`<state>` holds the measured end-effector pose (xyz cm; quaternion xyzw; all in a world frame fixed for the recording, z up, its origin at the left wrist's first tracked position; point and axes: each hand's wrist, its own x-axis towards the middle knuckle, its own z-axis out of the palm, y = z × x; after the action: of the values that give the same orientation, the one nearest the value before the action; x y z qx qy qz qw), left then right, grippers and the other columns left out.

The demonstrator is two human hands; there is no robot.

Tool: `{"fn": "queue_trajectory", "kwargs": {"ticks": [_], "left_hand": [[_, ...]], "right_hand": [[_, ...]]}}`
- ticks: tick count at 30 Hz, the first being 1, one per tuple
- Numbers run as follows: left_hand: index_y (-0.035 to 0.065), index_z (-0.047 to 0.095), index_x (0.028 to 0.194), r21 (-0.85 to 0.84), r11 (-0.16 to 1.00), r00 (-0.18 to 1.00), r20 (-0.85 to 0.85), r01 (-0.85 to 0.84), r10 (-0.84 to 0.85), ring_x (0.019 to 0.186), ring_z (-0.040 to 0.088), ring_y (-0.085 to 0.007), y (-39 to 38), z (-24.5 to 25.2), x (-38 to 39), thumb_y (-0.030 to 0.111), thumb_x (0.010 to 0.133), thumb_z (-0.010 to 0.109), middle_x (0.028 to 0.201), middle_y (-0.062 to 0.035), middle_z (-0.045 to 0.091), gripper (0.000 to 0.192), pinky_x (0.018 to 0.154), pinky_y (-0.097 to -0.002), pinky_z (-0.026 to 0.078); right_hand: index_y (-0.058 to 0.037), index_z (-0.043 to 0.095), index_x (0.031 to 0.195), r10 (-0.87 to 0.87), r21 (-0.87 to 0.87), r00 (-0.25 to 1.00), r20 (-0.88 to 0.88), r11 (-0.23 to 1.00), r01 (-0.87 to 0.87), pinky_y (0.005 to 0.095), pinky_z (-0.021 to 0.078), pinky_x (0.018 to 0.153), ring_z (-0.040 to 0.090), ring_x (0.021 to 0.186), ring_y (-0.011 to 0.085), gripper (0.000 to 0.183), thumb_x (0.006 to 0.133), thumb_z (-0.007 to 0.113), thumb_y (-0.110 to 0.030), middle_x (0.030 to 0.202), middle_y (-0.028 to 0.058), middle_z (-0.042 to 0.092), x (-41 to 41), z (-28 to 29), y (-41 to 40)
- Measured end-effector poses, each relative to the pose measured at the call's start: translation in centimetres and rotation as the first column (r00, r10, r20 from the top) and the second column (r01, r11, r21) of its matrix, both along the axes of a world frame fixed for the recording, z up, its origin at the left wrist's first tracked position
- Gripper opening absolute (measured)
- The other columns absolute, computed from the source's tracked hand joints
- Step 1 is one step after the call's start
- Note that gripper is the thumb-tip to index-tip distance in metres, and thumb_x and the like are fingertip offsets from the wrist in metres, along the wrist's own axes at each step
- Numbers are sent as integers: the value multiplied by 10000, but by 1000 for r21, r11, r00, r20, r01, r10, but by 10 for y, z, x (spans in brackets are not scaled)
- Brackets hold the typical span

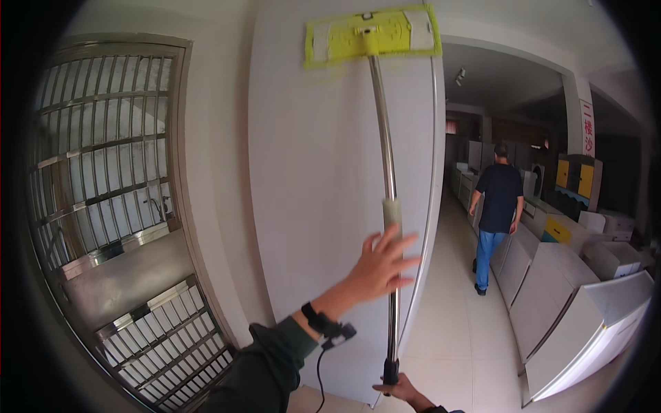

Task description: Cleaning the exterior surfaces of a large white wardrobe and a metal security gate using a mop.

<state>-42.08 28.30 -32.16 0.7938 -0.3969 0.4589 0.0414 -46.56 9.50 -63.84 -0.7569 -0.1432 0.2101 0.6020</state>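
A flat mop with a metal telescopic pole [383, 129] stands nearly upright before me. Its yellow-green head [372, 36], with a fringed pad, is raised near the top of a tall pale panel [320, 180]; whether the two touch I cannot tell. My left hand [384, 260] has its fingers spread at the pole, just below and partly over the grey-green sleeve [392, 214]. A black strap with a small device and a cable is on that wrist. Lower down, my right hand [397, 387] grips the pole by its black bottom end.
To the left is a barred metal door [124, 258]. On the right, a person [498, 206] in a dark shirt and jeans is seen from behind, beside a row of white cabinets [547, 294]. Farther back stand a yellow-doored cabinet [578, 178] and a pillar with red writing [586, 118].
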Motion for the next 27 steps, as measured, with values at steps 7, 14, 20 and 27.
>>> {"fn": "queue_trajectory", "kwargs": {"ticks": [7, 14, 20, 27], "left_hand": [[87, 295, 1352, -317, 917, 927, 203, -241, 314, 1352, 127, -290, 64, 243, -1, 417, 822, 541, 1471, -119, 88, 671, 926, -587, 252], [40, 308, 1338, -360, 825, 862, 97, -435, 497, 1359, 74, -309, 108, 246, -10, 431, 815, 524, 1460, -174, 85, 688, 951, -584, 208], [13, 411, 1257, -101, 978, 973, 121, -185, 197, 1350, 46, -380, 95, 129, -9, 368, 784, 601, 1430, -229, 138, 622, 984, -565, 170], [87, 409, 1280, -189, 962, 944, 228, -198, 240, 1345, 89, -387, 105, 159, -18, 383, 819, 576, 1455, -197, 111, 573, 987, -552, 164]], "right_hand": [[56, 495, 1068, 48, 286, 962, 268, 950, -126, 245, 426, 562, 511, 603, 118, 590, 670, 784, -269, 770, 50, 532, -5, 319, 77], [-48, 508, 786, 52, 247, 914, 402, 955, -163, 217, 361, 472, 449, 526, 82, 325, 666, 769, -199, 651, -2, 473, -8, 348, 86], [-43, 521, 744, 4, 146, 945, 328, 988, -55, 233, 357, 457, 436, 505, 79, 268, 688, 749, -171, 602, -14, 457, -3, 223, 61], [-45, 504, 757, -34, 329, 939, 341, 941, -85, 226, 329, 416, 414, 460, 60, 284, 707, 741, -192, 577, -24, 443, -25, 257, 93]]}}
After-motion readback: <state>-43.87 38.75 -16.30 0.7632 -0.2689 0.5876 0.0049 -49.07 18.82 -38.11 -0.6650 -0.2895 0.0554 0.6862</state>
